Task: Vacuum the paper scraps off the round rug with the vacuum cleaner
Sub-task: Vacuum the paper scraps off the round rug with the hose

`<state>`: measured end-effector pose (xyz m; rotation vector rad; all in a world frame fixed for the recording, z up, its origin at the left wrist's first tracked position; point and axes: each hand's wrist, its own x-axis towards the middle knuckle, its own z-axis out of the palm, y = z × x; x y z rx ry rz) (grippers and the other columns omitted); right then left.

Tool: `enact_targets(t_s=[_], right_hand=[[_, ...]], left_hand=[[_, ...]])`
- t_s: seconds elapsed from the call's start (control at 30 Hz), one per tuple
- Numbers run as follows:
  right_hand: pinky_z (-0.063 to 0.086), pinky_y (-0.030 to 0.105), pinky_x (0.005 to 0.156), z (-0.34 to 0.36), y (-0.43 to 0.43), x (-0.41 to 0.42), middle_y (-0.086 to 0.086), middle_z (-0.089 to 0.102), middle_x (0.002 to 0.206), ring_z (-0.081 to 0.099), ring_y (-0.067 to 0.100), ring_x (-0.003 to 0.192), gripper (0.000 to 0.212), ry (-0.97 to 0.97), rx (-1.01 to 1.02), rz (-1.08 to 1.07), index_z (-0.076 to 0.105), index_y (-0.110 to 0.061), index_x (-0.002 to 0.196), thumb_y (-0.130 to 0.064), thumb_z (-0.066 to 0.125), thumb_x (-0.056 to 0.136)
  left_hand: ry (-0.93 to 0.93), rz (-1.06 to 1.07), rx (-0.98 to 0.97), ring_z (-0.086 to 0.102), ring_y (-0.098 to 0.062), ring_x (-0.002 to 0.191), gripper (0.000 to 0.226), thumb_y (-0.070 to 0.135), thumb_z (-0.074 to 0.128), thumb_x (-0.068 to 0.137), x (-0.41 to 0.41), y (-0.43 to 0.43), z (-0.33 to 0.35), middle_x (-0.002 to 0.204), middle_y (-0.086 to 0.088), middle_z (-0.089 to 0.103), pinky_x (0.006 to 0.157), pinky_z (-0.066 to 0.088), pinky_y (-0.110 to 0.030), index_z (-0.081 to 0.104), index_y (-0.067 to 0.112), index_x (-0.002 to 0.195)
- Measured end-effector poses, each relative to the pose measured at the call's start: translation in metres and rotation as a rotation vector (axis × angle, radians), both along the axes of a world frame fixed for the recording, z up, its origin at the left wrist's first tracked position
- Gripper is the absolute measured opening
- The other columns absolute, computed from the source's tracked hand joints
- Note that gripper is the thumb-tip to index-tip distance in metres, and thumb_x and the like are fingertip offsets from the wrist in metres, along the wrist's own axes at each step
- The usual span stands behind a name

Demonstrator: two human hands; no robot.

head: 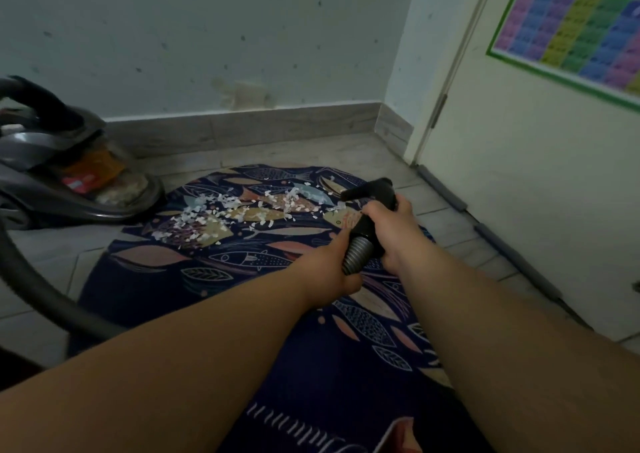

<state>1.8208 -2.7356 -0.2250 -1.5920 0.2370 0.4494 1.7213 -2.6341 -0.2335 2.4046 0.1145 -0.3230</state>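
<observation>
My right hand [388,225] clamped its fingers round the hose handle [375,192], my left hand [332,276] round the ribbed hose [358,253], to aim at the paper scraps [214,218].

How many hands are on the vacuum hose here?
2. The left hand grips the ribbed hose end; the right hand grips the black handle just ahead, above the round rug.
</observation>
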Motion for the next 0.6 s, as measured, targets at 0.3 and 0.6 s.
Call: enact_targets(t_s=[0.3, 0.6], right_hand=[[0.057, 0.054, 0.086, 0.072, 0.021, -0.087, 0.013, 0.053, 0.127, 0.062, 0.033, 0.1, 0.082, -0.142, -0.003, 0.022, 0.02, -0.037, 0.153, -0.018, 0.064, 0.088], [0.056, 0.054, 0.089, 0.111, 0.066, -0.16, 0.014, 0.052, 0.127, 0.062, 0.035, 0.101, 0.085, -0.206, -0.02, 0.095, 0.012, -0.038, 0.155, -0.021, 0.063, 0.089]], left_hand=[[-0.14, 0.034, 0.006, 0.058, -0.018, 0.081, 0.084, 0.032, 0.06, 0.09, -0.087, 0.016, 0.065, 0.11, -0.007, 0.056, 0.069, 0.048, -0.029, 0.003, 0.027, 0.151], [-0.231, 0.104, 0.012, 0.06, -0.012, 0.068, 0.079, 0.034, 0.062, 0.088, -0.165, 0.057, 0.098, 0.102, -0.001, 0.051, 0.061, 0.053, -0.027, 0.012, 0.028, 0.149]])
